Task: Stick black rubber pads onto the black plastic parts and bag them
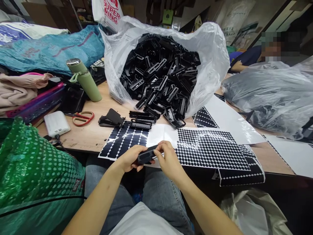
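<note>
My left hand [132, 158] is closed around a black plastic part [146, 156], held tilted above the table's front edge. The fingers of my right hand [167, 158] pinch at the part's right end; whether a small sticker lies between them I cannot make out. Beneath and beside the hands lie a sheet of long black stickers [119, 140] and a sheet of round black dots [207, 148]. Several black plastic frames [141, 124] rest just behind the sheets, with a black clip-like piece [111, 118] to their left.
A large clear plastic bag [210, 55] full of black plastic parts stands at the back. Left are red-handled scissors [83, 118], a white power bank [56, 123], a green bottle [85, 80] and a green bag [41, 176]. Another person [249, 57] sits behind a grey plastic bag [271, 94].
</note>
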Demonstrator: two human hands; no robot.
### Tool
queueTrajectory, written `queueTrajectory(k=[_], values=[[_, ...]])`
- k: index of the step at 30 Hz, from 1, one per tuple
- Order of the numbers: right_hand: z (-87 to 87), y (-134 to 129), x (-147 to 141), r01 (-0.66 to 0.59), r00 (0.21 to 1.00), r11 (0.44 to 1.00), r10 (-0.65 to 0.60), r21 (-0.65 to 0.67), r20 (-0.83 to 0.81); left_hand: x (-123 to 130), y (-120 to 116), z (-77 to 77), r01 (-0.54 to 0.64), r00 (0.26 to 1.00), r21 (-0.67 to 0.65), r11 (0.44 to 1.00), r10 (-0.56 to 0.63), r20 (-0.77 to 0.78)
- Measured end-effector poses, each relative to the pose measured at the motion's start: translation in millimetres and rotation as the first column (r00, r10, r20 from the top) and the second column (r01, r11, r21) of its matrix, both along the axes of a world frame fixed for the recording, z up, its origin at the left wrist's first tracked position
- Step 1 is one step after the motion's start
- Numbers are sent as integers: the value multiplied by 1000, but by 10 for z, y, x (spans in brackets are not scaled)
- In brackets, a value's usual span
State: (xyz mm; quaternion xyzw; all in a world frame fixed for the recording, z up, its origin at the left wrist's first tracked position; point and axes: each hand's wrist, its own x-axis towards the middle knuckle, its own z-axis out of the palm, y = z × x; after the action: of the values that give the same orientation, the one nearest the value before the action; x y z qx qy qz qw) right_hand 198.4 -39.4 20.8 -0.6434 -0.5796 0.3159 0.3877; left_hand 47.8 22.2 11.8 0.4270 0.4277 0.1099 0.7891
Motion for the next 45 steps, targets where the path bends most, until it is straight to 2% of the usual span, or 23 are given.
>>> queueTrajectory(k=[2, 4, 8, 11, 13, 14, 15, 16, 17, 18, 19, 20, 21, 22, 24, 26, 30, 33, 36, 39, 45], values=[[-11, -16, -14, 78, 996, 996, -80, 45, 37, 7, -2, -14, -24, 1000, -6, 1000, 24, 13], [-13, -37, -41, 115, 990, 993, -117, 25, 75, 23, -4, -20, -53, 998, 10, 999, 52, 20], [-11, -68, -124, 29, 996, 997, -23, -68, 84, 64, -33, -13, -58, 998, 111, 992, 58, -1], [17, -95, -176, -24, 999, 1000, 24, -3, 29, 63, -64, -22, -43, 999, 237, 970, 50, -21], [56, -123, -185, -83, 996, 995, 85, 52, -36, 34, -38, -50, -90, 990, 372, 924, 124, -68], [78, -137, -180, -108, 991, 992, 113, 71, -72, 12, 6, -71, -115, 976, 474, 873, 188, -109], [98, -147, -168, -120, 986, 989, 128, 84, -107, -14, 74, -98, -127, 949, 601, 789, 273, -158], [115, -153, -150, -112, 983, 989, 125, 96, -136, -41, 168, -128, -110, 909, 736, 668, 367, -197], [126, -154, -127, -86, 982, 991, 103, 107, -160, -69, 286, -161, -51, 867, 853, 519, 447, -220], [132, -151, -100, -50, 982, 992, 69, 114, -177, -94, 421, -196, 40, 829, 932, 359, 509, -232], [133, -145, -72, -12, 982, 993, 35, 119, -188, -117, 566, -230, 144, 810, 964, 223, 533, -244], [129, -137, -45, 18, 981, 992, 5, 122, -194, -137, 711, -262, 249, 809, 960, 131, 517, -280], [121, -131, -20, 37, 981, 992, -14, 119, -196, -152, 846, -292, 343, 808, 936, 77, 484, -336], [109, -126, 2, 46, 981, 993, -24, 112, -194, -164, 963, -318, 425, 801, 904, 49, 446, -400], [78, -123, 38, 49, 982, 994, -29, 99, -189, -178, 1124, -361, 533, 765, 846, 24, 414, -494], [44, -124, 67, 53, 981, 995, -36, 87, -189, -182, 1185, -393, 582, 742, 813, -6, 414, -528], [11, -113, 133, 71, 978, 996, -57, 62, -199, -184, 1140, -424, 618, 739, 784, -53, 378, -557], [26, -94, 180, 89, 975, 995, -78, 43, -206, -192, 1120, -424, 594, 758, 802, -66, 381, -529], [32, -85, 197, 94, 973, 995, -86, 28, -216, -191, 1182, -406, 595, 768, 801, -65, 340, -543], [5, -92, 187, 90, 971, 996, -84, 21, -224, -172, 1288, -373, 640, 747, 766, -60, 286, -601], [-35, -77, 240, 94, 956, 995, -96, -20, -278, -189, 1346, -266, 663, 712, 748, -34, 339, -615]])
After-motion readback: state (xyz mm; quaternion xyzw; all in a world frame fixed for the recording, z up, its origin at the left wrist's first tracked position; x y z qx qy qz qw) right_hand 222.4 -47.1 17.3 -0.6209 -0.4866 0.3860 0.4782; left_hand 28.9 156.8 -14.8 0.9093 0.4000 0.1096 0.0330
